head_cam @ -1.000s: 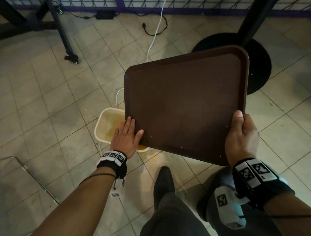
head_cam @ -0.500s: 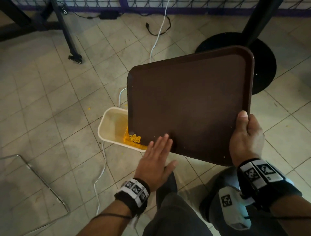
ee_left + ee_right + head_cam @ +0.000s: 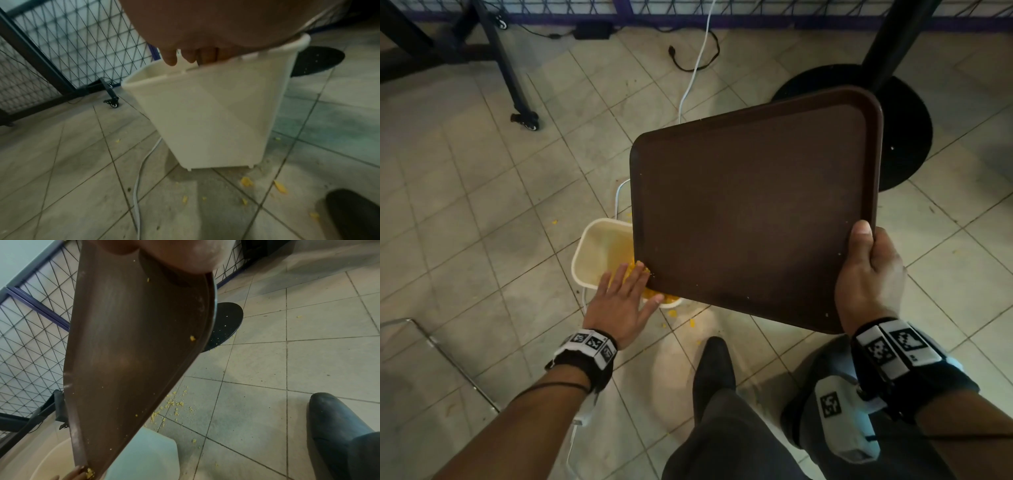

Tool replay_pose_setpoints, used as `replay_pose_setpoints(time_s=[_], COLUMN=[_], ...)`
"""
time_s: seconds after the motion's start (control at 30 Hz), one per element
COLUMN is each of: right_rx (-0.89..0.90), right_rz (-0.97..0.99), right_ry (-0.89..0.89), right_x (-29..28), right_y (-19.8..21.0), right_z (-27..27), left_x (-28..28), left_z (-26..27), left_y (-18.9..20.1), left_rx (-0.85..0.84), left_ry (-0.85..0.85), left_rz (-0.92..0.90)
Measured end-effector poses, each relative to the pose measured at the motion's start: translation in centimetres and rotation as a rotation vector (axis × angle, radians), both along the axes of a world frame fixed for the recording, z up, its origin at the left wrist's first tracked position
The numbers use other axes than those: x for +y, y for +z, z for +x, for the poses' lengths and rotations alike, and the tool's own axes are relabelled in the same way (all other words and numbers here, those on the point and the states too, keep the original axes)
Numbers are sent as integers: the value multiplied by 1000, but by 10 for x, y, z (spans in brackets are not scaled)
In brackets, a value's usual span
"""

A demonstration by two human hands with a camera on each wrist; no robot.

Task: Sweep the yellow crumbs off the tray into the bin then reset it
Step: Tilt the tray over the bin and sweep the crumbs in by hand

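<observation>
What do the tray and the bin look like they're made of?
The tray looks like moulded hard plastic, dark brown and matt to satin: rounded corners, a raised lip and a soft sheen in the right wrist view. Fibreglass can't be ruled out. The bin looks like thin cream plastic, smooth and slightly translucent, with a rolled rim and small moulded feet.

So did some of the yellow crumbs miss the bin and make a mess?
Yes. Yellow crumbs lie scattered on the floor tiles beside the white bin, with more flakes in front of it. A few specks still cling to the tilted brown tray, which the right hand grips.
</observation>
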State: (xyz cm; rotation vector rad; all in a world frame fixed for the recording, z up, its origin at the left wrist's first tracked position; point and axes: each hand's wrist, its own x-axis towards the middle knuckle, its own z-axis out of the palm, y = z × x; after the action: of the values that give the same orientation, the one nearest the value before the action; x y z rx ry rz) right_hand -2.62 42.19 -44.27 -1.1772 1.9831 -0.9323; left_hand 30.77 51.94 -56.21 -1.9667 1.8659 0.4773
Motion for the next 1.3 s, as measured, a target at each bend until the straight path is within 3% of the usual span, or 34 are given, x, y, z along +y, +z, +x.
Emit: replay_pose_setpoints(time_s=[0.2,0.4,0.6,0.7,0.83,1.0,1.07,1.2,1.3], right_rx=[-2,-3,-5,2,-1,-8,-8,3,11], right_rz=[-8,-14,-22,-31,-31,-34,-38,-55,-61], right_ry=[8,8,5,9,8,19,16,7,14], right_x=[-1,-1,-1,-1,-3,-2,-3,-4,-4], right_y=[1,1,0,1,2,2,1,1,0], right_z=[-1,-1,-2,-2,-1,-1,-2,-5,-5], left_x=[2,0,-27,-26,-11,-9,-11,-8,-7], left_z=[-23,-5,10,6,2,3,-4,-11,-2], left_y=[3,-4,7,0,-2,16,16,2,0], left_rx=[95,-40,66,82,62,133,141,69,-16], left_ry=[-65,-45,6,47,-19,6,15,-19,23], left_rz=[-37,60,-79,-26,62,-115,-99,50,40])
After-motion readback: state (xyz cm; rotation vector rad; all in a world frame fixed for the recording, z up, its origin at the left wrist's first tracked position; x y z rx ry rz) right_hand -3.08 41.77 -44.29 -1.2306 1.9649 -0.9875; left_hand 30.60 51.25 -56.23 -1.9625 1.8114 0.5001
